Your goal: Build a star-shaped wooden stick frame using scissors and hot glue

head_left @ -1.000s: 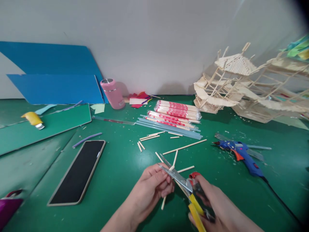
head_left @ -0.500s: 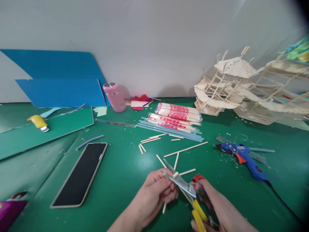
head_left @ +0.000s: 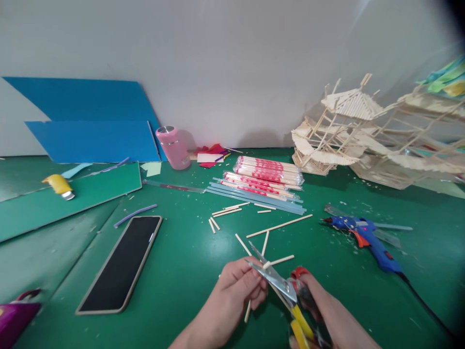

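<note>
My left hand (head_left: 241, 288) is closed, pinching a thin wooden stick (head_left: 267, 265) whose pale end shows between the blades of the scissors (head_left: 278, 281). Most of that stick is hidden by my fingers and the upper blade. My right hand (head_left: 327, 310) grips the scissors by their red and yellow handles, with the blades slightly apart and pointing up and left. Just beyond the blades, several cut sticks (head_left: 266, 243) lie on the green table. Another stick piece (head_left: 247, 311) shows below my left fingers.
A blue hot glue gun (head_left: 366, 235) lies at right, its cord running to the edge. Behind it stands a wooden stick model (head_left: 348, 131). Wrapped stick bundles (head_left: 269, 169) and glue sticks (head_left: 257, 196) lie mid-table. At left are a phone (head_left: 121, 264), pink bottle (head_left: 174, 148) and yellow cutter (head_left: 58, 185).
Both hands and the scissors have shifted very slightly. The stick's end between the blades sits a little lower and further right. The other things lie as before.
</note>
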Motion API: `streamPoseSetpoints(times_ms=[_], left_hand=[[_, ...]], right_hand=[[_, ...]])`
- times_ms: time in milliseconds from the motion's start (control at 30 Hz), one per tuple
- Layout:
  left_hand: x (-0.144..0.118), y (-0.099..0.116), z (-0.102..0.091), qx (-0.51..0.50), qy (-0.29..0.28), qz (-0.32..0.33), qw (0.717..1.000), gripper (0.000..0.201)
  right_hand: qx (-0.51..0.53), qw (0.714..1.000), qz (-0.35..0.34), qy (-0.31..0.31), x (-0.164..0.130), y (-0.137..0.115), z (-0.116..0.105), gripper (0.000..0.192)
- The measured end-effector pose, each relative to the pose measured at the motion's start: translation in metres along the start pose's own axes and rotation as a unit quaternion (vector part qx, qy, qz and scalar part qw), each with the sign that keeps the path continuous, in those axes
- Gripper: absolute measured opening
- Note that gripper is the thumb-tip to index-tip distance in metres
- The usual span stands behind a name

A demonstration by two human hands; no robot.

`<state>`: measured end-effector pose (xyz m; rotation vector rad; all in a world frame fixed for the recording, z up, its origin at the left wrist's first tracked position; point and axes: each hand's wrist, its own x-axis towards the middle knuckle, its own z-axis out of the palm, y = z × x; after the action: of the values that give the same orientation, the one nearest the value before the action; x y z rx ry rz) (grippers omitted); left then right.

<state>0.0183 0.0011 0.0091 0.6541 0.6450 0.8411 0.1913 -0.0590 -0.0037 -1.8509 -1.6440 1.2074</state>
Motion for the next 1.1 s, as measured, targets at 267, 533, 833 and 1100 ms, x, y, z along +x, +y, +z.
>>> streamPoseSetpoints(times_ms=[267, 533, 833, 1100], left_hand=[[0.001, -0.002, 0.002, -0.037, -0.031, -0.019, 0.999, 0.030], [0.001, -0.002, 0.002, 0.010, 0.017, -0.003, 1.000, 0.030], [0.000, -0.003, 0.001, 0.012, -0.039, -0.012, 0.999, 0.031], [-0.001, -0.003, 0.000, 0.099, -0.006, 0.028, 0.995, 0.032]], right_hand=[[-0.015, 0.999, 0.043, 0.014, 0.000, 0.016, 0.010, 0.050], [-0.014, 0.999, 0.010, 0.030, -0.001, 0.008, 0.004, 0.069], [-0.024, 0.998, 0.052, 0.014, -0.002, 0.026, 0.012, 0.047], [-0.002, 0.998, 0.056, 0.028, -0.002, 0.019, 0.009, 0.058]])
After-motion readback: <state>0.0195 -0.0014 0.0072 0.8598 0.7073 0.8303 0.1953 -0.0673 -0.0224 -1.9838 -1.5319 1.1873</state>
